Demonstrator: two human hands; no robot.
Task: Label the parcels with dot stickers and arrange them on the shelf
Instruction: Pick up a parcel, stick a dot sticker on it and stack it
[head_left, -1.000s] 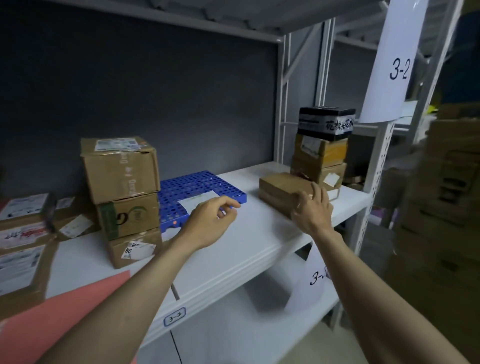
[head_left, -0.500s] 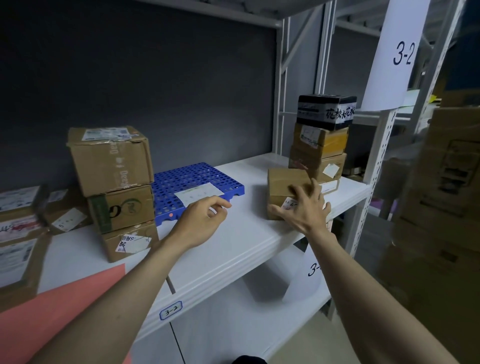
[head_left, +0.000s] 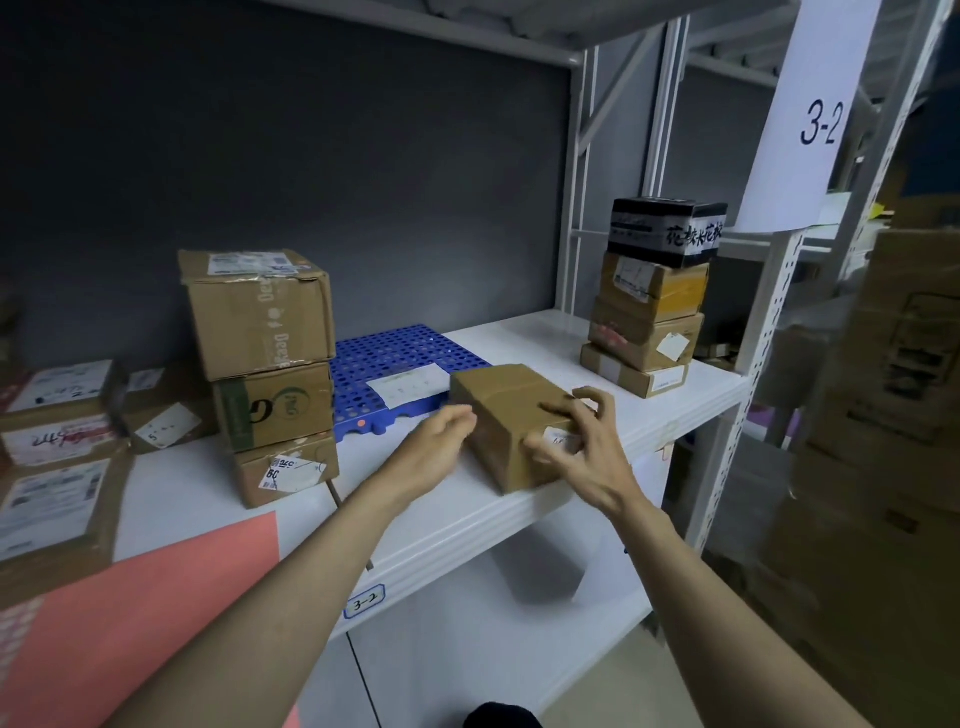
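My right hand (head_left: 576, 449) grips the one small parcel (head_left: 498, 415), frame centre, at the shelf (head_left: 467, 525) edge | my left hand (head_left: 441, 441) rests relaxed against its side | three-box stack (head_left: 265, 364) left, four-box stack (head_left: 652, 306) right | parcel dragged leftward since earlier.

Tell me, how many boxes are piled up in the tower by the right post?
4. A black printed box on top, a yellowish cardboard box under it, a brown cardboard box below that, and a flat box at the bottom. Any behind would be hidden.
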